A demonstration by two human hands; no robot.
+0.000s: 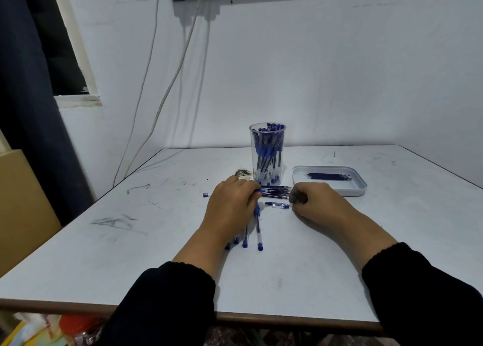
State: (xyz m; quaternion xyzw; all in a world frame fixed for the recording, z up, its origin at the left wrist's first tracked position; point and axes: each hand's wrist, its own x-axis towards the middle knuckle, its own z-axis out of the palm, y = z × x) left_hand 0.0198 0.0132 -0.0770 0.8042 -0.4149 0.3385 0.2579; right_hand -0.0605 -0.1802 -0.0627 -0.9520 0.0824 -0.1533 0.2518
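White bench (156, 254), centre: your left hand (232, 204), fingers curled round pens (258, 228) pointing to the near edge. Your right hand (313, 202) beside it, fingers curled, hold cannot be told. Refills (277, 191) between them; jar (253, 149), tray (347, 192) toward far edge.

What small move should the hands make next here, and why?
Probably the right hand picks one refill from the refill pile lying between the hands, since the left hand grips a pen right beside that pile.

clear plastic cup (268, 149) is shining glossy | white tabletop (156, 254) is looking matt, scuffed | white plastic tray (339, 192) is looking smooth
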